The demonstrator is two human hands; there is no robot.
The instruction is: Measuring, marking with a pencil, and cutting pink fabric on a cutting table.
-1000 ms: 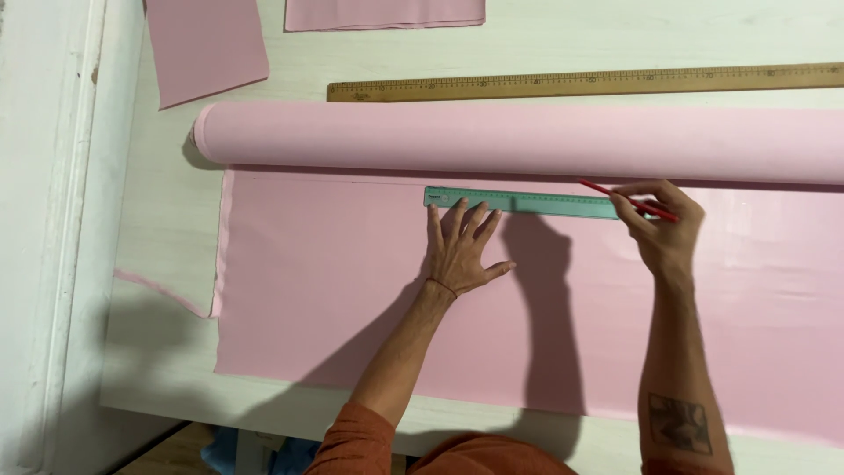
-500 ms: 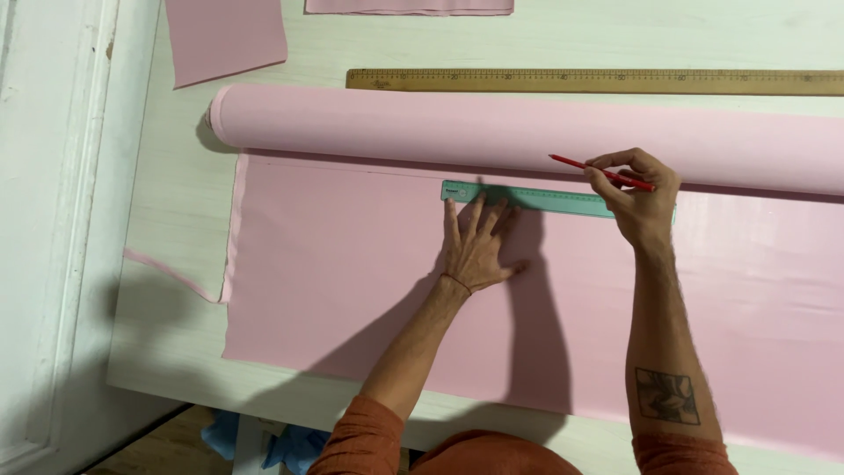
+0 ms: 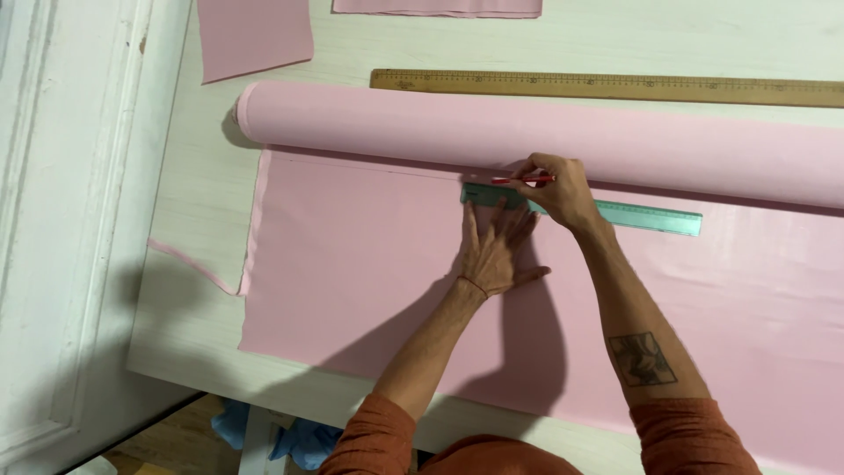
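Pink fabric [image 3: 352, 264] lies unrolled over a pale table [image 3: 202, 202], with the rest on a pink roll [image 3: 422, 119] behind it. A green ruler [image 3: 646, 215] rests on the fabric just in front of the roll. My left hand [image 3: 494, 251] lies flat with fingers spread, pressing the ruler's left end and the fabric. My right hand [image 3: 558, 189] grips a red pencil [image 3: 523, 179], its tip pointing left along the ruler's far edge near the left end.
A long wooden ruler [image 3: 607, 85] lies behind the roll. Two cut pink pieces [image 3: 253, 35] sit at the table's far edge. A thin pink strip [image 3: 189, 262] trails off the fabric's left side. A white panelled door [image 3: 70, 220] stands at left.
My right hand has slid the pencil leftwards along the green ruler, from its right end to near its left end. My left hand has stayed pressed on the ruler.
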